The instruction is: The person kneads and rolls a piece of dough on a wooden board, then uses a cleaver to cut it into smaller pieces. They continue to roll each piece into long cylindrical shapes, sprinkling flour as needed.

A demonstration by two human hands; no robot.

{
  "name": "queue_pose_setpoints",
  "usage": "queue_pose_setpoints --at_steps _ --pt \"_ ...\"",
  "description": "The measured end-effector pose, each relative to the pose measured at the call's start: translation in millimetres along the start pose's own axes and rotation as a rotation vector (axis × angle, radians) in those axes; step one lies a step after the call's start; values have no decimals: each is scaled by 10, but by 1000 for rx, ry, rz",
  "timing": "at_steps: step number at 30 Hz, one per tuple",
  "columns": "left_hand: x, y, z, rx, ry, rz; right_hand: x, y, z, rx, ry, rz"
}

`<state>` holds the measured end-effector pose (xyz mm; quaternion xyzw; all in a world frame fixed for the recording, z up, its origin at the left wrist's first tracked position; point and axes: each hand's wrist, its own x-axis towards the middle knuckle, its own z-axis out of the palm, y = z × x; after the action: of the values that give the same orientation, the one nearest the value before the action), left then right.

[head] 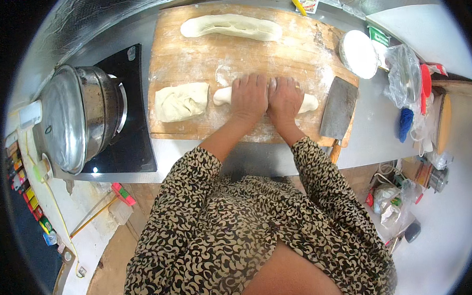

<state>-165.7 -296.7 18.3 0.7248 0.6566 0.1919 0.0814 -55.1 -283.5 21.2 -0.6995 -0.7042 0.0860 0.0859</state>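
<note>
My left hand point(250, 96) and my right hand point(285, 97) lie side by side over a short dough roll point(307, 103), fingers together and curved over its top. Both ends of the roll stick out past my hands; its middle is hidden beneath them. Left of it sits a thick folded piece of dough point(181, 102) with a creased top. A longer, smooth dough log point(232, 27) lies near the far edge of the floured wooden board point(202, 63). To the right, a cleaver point(339, 107) rests flat, its wooden handle reaching over the board's near edge.
A lidded metal pot point(90, 113) stands on the black gas stove point(136, 151) at left. Beyond the board's right side are a round white lid or plate point(358, 54), a green-and-white packet point(379, 41), plastic bags point(403, 73) and a blue scrubber point(405, 125).
</note>
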Motion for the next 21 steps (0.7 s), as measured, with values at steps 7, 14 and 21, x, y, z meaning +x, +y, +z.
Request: queue_pose_setpoints --at_steps 7,14,21 --pt "704 -143 87 -88 56 40 701 -52 63 185 210 -59" --pt "1083 -93 -8 -107 -17 -69 1020 -74 5 217 71 -47" --pt "36 -89 -295 -175 33 52 59 -110 -320 168 -58 -214"
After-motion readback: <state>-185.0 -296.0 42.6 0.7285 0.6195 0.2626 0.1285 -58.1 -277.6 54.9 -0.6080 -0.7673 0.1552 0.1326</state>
